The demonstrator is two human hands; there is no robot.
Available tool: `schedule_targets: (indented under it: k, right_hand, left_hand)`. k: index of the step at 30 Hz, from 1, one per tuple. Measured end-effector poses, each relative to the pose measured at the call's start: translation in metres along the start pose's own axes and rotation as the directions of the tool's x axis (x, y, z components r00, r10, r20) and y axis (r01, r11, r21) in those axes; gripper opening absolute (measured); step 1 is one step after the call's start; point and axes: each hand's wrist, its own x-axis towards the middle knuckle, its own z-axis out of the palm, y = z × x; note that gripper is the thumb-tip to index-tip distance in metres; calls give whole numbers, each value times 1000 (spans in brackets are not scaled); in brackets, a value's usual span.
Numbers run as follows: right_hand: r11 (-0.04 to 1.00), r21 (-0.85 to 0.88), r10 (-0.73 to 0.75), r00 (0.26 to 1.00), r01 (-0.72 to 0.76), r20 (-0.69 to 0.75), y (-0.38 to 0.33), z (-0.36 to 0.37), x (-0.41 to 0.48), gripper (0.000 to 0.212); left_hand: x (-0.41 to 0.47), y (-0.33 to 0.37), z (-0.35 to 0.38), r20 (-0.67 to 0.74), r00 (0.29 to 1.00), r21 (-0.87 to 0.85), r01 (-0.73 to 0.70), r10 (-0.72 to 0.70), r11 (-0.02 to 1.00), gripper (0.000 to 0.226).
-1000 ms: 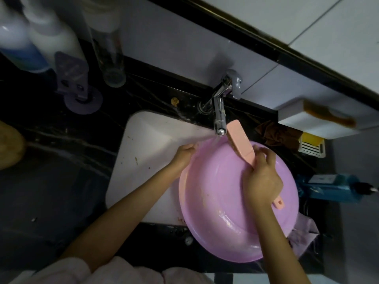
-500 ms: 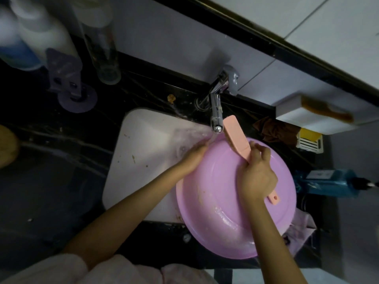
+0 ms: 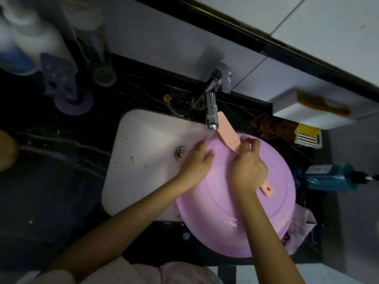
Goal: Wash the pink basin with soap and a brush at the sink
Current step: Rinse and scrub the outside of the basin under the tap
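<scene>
Basin [image 3: 235,201] first: it sits tilted across the right side of the sink [image 3: 143,140], its upper rim just beneath the tap [image 3: 211,111] and its lower part hanging out over the front of the counter [image 3: 61,160]. From my remote seat I read it as thin moulded plastic, so light and fairly stiff, though a wide rim like that will likely flex if squeezed. With water running and a pale smear low on its face that may be soap, I'd expect it to be slippery. The rolled rim looks the sensible place to take hold, thumb on one face and fingers on the other, close to where it bears on the sink so it cannot swing. My right hand [image 3: 249,169] is wrapped round the handle of the brush [image 3: 227,136], the head pointing up toward the tap and the handle's holed end poking out below the palm. My left hand [image 3: 196,162] lies over the upper-left rim with its thumb on the basin's face and its fingers reaching into the blurred stream; whether those fingers hook the rim I cannot tell.
</scene>
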Motion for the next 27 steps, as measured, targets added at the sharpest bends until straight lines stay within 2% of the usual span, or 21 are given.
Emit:
schedule_targets:
  k: [2, 3, 7, 9, 11, 14, 15, 18, 19, 21, 24, 25, 27]
  right_hand:
    - [1000, -13, -3, 1000, 3, 5, -1, 1, 1, 39]
    - [1000, -18, -6, 1000, 6, 10, -1, 1, 1, 40]
    - [1000, 0, -6, 1000, 6, 1, 3, 0, -2, 43]
    - [1000, 16, -3, 1000, 3, -19, 5, 0, -3, 43]
    - [999, 31, -8, 999, 9, -36, 5, 2, -1, 42]
    - [999, 50, -17, 998, 20, -60, 4, 5, -2, 39]
    - [998, 56, -20, 998, 23, -62, 5, 4, -2, 40]
    - [996, 83, -15, 997, 21, -69, 11, 2, -7, 43]
    - [996, 91, -5, 997, 12, -77, 13, 2, -8, 44]
    - [995, 99, 15, 996, -6, -84, 18, 2, -11, 46]
    - [993, 118, 37, 996, -26, -85, 21, 3, -12, 45]
    - [992, 122, 27, 996, -16, -88, 20, 3, -12, 45]
    - [993, 118, -4, 997, 14, -77, 18, 2, -11, 45]
  left_hand:
    - [15, 10, 2, 4, 993, 141, -119, 120, 983, 45]
    - [29, 13, 3, 18, 996, 147, -94, 93, 985, 43]
    - [60, -8, -5, 194, 966, -87, 192, -173, 977, 43]
    - [40, -24, -6, 152, 962, -134, 245, -225, 960, 43]
    - [16, -27, -4, 63, 973, -159, 230, -223, 960, 44]
    - [19, -4, 1, 38, 996, -91, 89, -86, 992, 42]
    - [33, 4, -1, 68, 994, -73, 85, -80, 994, 40]
    - [68, 5, -6, 245, 957, -201, 207, -156, 957, 40]
    - [70, 2, -7, 254, 953, -194, 219, -167, 956, 41]
    - [53, -3, -7, 201, 966, -166, 200, -165, 966, 44]
    - [27, -6, 5, -5, 995, -76, 95, -96, 993, 41]
    - [28, -3, 8, -6, 998, -78, 57, -57, 995, 40]
    - [44, 16, 8, 89, 996, -63, 20, -15, 998, 36]
